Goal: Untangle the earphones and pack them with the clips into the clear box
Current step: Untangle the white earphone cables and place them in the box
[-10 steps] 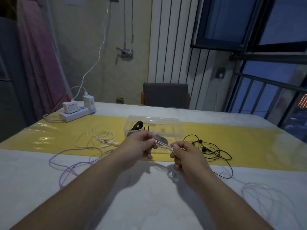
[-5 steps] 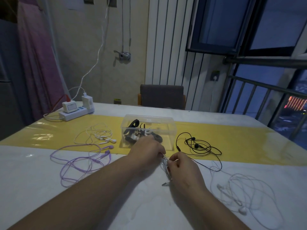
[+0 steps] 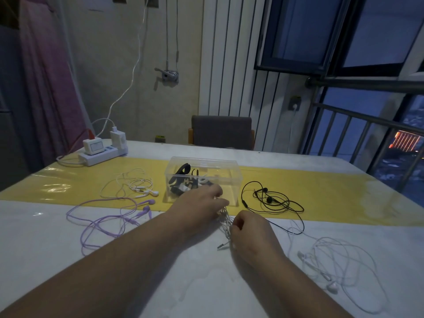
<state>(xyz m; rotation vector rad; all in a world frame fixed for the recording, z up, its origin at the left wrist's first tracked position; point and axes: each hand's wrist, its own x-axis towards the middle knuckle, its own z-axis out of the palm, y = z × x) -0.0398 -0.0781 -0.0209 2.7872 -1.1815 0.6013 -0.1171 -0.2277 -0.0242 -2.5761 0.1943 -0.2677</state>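
Observation:
A clear plastic box (image 3: pixel 229 165) stands on the yellow strip with dark clips (image 3: pixel 182 180) and some white pieces inside. Just in front of it, my left hand (image 3: pixel 202 207) and my right hand (image 3: pixel 250 232) both pinch a small bundle of white earphone cable (image 3: pixel 226 223); its plug (image 3: pixel 221 246) hangs down to the table. Purple earphones (image 3: pixel 114 219) and cream-white earphones (image 3: pixel 137 187) lie to the left of the box. Black earphones (image 3: pixel 273 200) lie to its right, and loose white earphones (image 3: pixel 339 267) lie at the near right.
A white power strip (image 3: pixel 103 154) with chargers sits at the table's far left corner. A grey chair (image 3: pixel 221 131) stands behind the table. A metal railing (image 3: pixel 367 125) and window run along the right side.
Both hands have dropped from in front of the box down to the table, drawing closer together. The white cable, stretched between them before, now hangs as a bunch with its plug on the table.

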